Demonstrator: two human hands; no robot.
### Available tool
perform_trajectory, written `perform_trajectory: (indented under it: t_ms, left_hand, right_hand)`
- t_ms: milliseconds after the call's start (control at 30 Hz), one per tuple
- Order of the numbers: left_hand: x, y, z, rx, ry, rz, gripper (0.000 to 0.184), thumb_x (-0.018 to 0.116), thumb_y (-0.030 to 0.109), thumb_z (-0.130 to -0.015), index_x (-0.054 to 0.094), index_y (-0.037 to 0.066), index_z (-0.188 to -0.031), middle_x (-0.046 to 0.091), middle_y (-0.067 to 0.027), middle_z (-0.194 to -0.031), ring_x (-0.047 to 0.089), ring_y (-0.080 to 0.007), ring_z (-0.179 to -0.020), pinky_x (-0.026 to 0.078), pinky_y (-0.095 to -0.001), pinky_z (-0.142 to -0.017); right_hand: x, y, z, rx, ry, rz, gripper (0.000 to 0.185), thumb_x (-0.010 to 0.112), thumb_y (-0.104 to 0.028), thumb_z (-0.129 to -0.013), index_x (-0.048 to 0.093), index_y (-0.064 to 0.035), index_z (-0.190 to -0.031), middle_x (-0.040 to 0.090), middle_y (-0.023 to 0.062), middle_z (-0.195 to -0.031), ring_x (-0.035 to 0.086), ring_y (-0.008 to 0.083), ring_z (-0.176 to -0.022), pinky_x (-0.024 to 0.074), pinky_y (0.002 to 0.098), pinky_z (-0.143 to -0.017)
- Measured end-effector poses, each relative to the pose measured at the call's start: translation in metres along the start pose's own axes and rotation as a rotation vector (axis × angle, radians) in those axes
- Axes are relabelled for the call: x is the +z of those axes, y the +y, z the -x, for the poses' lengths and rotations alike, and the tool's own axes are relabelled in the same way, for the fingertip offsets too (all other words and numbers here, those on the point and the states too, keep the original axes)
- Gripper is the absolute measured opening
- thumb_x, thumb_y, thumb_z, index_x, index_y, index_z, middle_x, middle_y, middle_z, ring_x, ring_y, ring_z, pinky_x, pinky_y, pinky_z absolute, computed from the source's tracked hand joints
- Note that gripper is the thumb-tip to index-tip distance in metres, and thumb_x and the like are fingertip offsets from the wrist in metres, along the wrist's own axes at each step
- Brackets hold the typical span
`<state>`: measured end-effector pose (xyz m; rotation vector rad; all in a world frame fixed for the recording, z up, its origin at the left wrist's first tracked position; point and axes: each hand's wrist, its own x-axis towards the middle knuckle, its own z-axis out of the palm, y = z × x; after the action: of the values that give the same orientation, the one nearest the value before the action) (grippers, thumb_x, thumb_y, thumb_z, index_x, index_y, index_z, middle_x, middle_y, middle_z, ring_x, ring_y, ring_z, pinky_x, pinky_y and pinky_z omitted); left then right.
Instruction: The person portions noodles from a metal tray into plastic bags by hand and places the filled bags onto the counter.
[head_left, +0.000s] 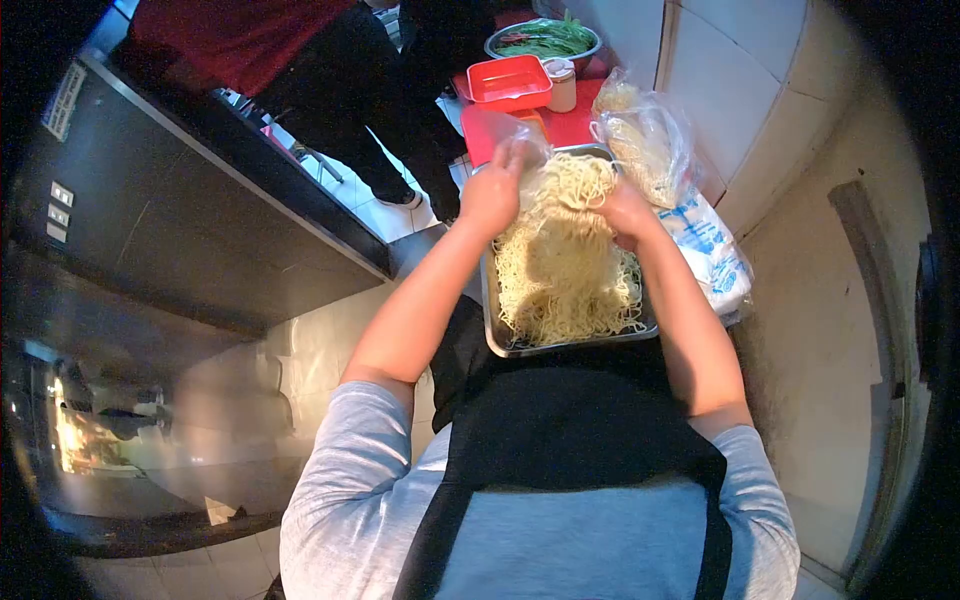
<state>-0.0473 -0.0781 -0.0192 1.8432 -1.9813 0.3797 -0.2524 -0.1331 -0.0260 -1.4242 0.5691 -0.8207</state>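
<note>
Yellow noodles (565, 290) fill much of a metal tray (491, 310) in front of me. Above the tray, my right hand (625, 208) is closed on a raised clump of noodles, with strands hanging down from it. At the clump's left, my left hand (497, 187) is closed on a clear plastic bag (535, 140), its fingers partly blurred.
Beyond the tray, a red tray (510, 83), a lidded jar (561, 86) and a bowl of greens (545, 40) stand on a red surface. Bagged noodles (645, 150) and a blue-white package (712, 250) lie right, beside the wall. Another person (340, 90) stands at upper left.
</note>
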Motion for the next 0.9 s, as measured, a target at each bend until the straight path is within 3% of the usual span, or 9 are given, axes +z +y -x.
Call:
perform_trajectory:
  t_ms: [167, 200, 367, 467, 633, 733, 833, 867, 900]
  left_hand:
    - [-0.013, 0.017, 0.001, 0.23, -0.051, 0.151, 0.058, 0.049, 0.003, -0.077, 0.044, 0.014, -0.133, 0.042, -0.0096, -0.14, 0.063, -0.0354, -0.093, 0.053, -0.0426, -0.076]
    - [-0.019, 0.022, 0.005, 0.267, -0.082, 0.17, 0.054, 0.059, 0.017, -0.079, 0.048, 0.017, -0.132, 0.046, -0.0094, -0.137, 0.061, -0.034, -0.1, 0.052, -0.0423, -0.081]
    - [-0.02, 0.028, 0.024, 0.374, 0.001, 0.26, 0.066, 0.053, 0.0, -0.071, 0.045, 0.017, -0.134, 0.041, -0.0024, -0.143, 0.059, -0.0322, -0.103, 0.053, -0.0398, -0.079]
    - [-0.018, 0.033, 0.029, 0.36, 0.118, 0.289, 0.066, 0.056, 0.002, -0.069, 0.046, 0.017, -0.133, 0.041, 0.0012, -0.143, 0.062, -0.0293, -0.094, 0.053, -0.0382, -0.076]
    - [-0.012, 0.045, 0.026, 0.269, 0.074, 0.241, 0.057, 0.054, 0.006, -0.074, 0.05, 0.015, -0.13, 0.042, -0.001, -0.142, 0.062, -0.0262, -0.105, 0.052, -0.0345, -0.083]
    - [-0.012, 0.056, 0.025, 0.244, -0.031, 0.235, 0.055, 0.053, 0.007, -0.078, 0.049, 0.015, -0.132, 0.043, -0.0017, -0.142, 0.061, -0.0276, -0.105, 0.051, -0.0337, -0.085]
    - [0.016, 0.058, 0.024, 0.299, 0.188, 0.393, 0.066, 0.054, 0.003, -0.072, 0.046, 0.019, -0.135, 0.043, -0.0025, -0.142, 0.065, -0.029, -0.088, 0.054, -0.0363, -0.074]
    - [0.017, 0.06, 0.024, 0.292, 0.21, 0.442, 0.064, 0.053, 0.004, -0.073, 0.045, 0.019, -0.136, 0.042, -0.0033, -0.142, 0.064, -0.031, -0.092, 0.054, -0.0367, -0.076]
    - [0.017, 0.057, 0.024, 0.255, 0.179, 0.45, 0.064, 0.052, 0.004, -0.074, 0.045, 0.019, -0.136, 0.041, -0.0033, -0.143, 0.064, -0.0315, -0.092, 0.053, -0.0372, -0.076]
  right_hand:
    - [0.006, 0.002, 0.008, 0.322, -0.18, -0.083, 0.036, 0.069, -0.015, -0.08, 0.061, -0.0032, -0.113, 0.066, 0.0052, -0.103, 0.063, 0.0159, -0.09, 0.0509, 0.0297, -0.079]
    - [0.007, 0.0, 0.01, 0.368, -0.175, -0.106, 0.035, 0.068, -0.016, -0.081, 0.061, -0.0038, -0.112, 0.066, 0.0053, -0.103, 0.063, 0.0164, -0.09, 0.0515, 0.0304, -0.078]
    - [0.016, 0.005, 0.011, 0.475, -0.158, -0.209, 0.03, 0.063, -0.02, -0.084, 0.061, -0.0057, -0.111, 0.066, 0.0061, -0.098, 0.064, 0.0181, -0.087, 0.0537, 0.0339, -0.073]
    - [0.016, 0.019, 0.012, 0.404, -0.122, -0.421, 0.028, 0.06, -0.022, -0.088, 0.059, -0.0056, -0.111, 0.066, 0.006, -0.098, 0.065, 0.0167, -0.085, 0.0543, 0.0325, -0.07]
    - [0.027, 0.03, 0.024, 0.19, -0.029, -0.837, 0.029, 0.049, -0.024, -0.094, 0.057, -0.0044, -0.113, 0.065, 0.0064, -0.103, 0.064, 0.0162, -0.089, 0.0529, 0.0295, -0.074]
    - [0.049, -0.005, 0.046, 0.004, 0.124, -0.596, 0.033, 0.043, -0.026, -0.096, 0.054, -0.003, -0.117, 0.062, 0.0082, -0.109, 0.062, 0.0168, -0.096, 0.0508, 0.0297, -0.081]
    - [0.038, 0.018, 0.036, -0.091, 0.174, -0.491, 0.035, 0.041, -0.026, -0.096, 0.052, -0.0021, -0.12, 0.06, 0.0094, -0.114, 0.06, 0.0171, -0.1, 0.0493, 0.0303, -0.084]
    - [0.036, 0.013, 0.039, -0.219, 0.138, -0.13, 0.035, 0.044, -0.023, -0.093, 0.051, -0.0015, -0.121, 0.059, 0.0086, -0.115, 0.06, 0.0175, -0.098, 0.0489, 0.0283, -0.083]
    - [0.032, 0.016, 0.033, -0.027, 0.167, -0.379, 0.035, 0.046, -0.021, -0.091, 0.052, -0.0019, -0.12, 0.06, 0.0088, -0.114, 0.059, 0.0174, -0.099, 0.0481, 0.0283, -0.083]
